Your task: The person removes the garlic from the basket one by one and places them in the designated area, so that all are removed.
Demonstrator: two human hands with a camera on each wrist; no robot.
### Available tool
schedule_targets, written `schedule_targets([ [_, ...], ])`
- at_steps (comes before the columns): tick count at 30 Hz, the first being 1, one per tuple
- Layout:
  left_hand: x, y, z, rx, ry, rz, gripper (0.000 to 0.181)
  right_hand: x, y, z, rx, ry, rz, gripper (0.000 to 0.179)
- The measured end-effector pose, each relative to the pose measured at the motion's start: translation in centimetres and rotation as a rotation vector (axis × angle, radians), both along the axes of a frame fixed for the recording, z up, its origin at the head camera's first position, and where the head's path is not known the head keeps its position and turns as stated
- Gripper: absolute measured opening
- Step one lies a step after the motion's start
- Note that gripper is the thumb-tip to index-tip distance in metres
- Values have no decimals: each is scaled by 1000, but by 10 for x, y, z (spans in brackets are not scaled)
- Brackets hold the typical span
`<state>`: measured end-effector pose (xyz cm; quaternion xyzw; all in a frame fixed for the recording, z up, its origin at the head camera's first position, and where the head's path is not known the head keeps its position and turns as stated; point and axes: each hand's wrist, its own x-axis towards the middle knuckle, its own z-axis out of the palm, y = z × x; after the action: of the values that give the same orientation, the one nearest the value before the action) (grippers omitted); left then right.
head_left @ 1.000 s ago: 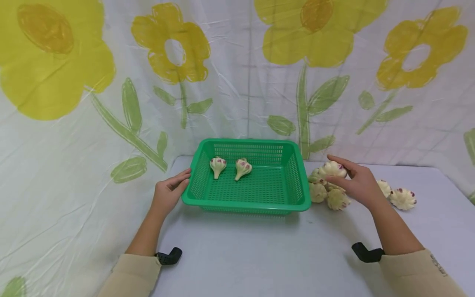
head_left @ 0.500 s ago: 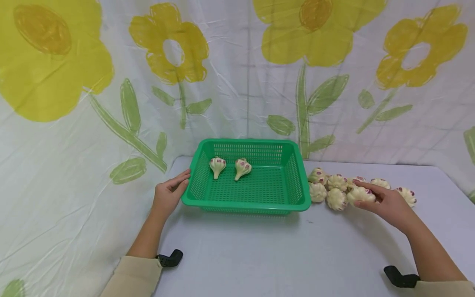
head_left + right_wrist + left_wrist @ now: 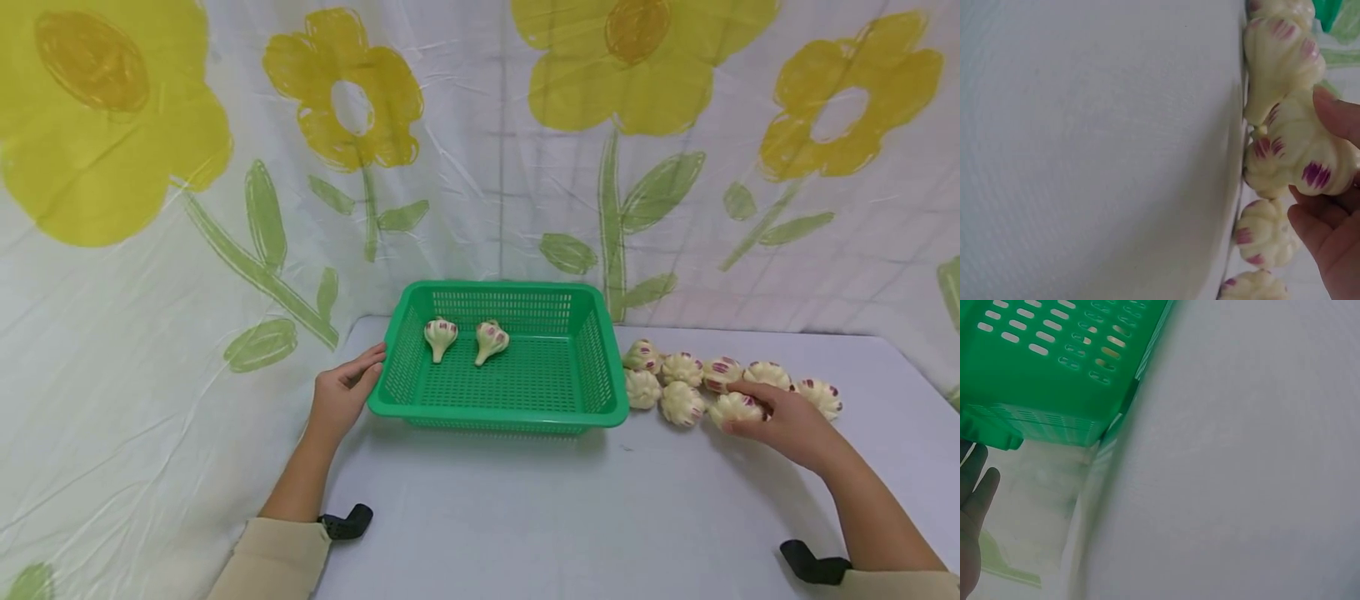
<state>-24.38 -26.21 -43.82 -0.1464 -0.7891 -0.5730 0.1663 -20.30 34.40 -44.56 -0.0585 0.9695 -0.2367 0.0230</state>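
My left hand (image 3: 341, 396) rests its fingertips against the left rim of a green plastic basket (image 3: 495, 414), its fingers fairly straight. In the left wrist view, the fingers (image 3: 979, 487) reach just under the basket's rim. Two garlic bulbs, one (image 3: 440, 335) left of the other (image 3: 491, 342), lie inside the basket. At the right, my right hand (image 3: 795, 425) holds a garlic bulb (image 3: 735, 410) between thumb and fingers, low over the table. The right wrist view shows this held bulb (image 3: 1313, 150) with purple streaks, in front of other bulbs.
Several more garlic bulbs stand close together right of the basket, from one bulb (image 3: 642, 389) at its right wall to a last one (image 3: 821, 398) beyond my right hand. A white cloth with painted flowers (image 3: 637, 208) hangs behind the white table (image 3: 525, 517).
My right hand has moved right and down with the garlic bulb, from the bulbs beside the basket to the front of the row. My left hand and the basket have stayed put.
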Motion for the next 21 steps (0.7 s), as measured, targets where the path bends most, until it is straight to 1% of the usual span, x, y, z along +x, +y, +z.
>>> schedule_targets([
  [5, 1, 1, 0, 12, -9, 1, 28, -1, 2, -5, 12, -20, -6, 75],
  [9, 1, 1, 1, 10, -10, 8, 28, -2, 0, -7, 12, -6, -5, 75],
  [13, 1, 2, 1, 1, -4, 14, 27, -1, -2, -7, 5, -11, -6, 75],
  [21, 0, 2, 0, 12, -5, 11, 28, -1, -2, -10, 17, 6, -1, 75],
])
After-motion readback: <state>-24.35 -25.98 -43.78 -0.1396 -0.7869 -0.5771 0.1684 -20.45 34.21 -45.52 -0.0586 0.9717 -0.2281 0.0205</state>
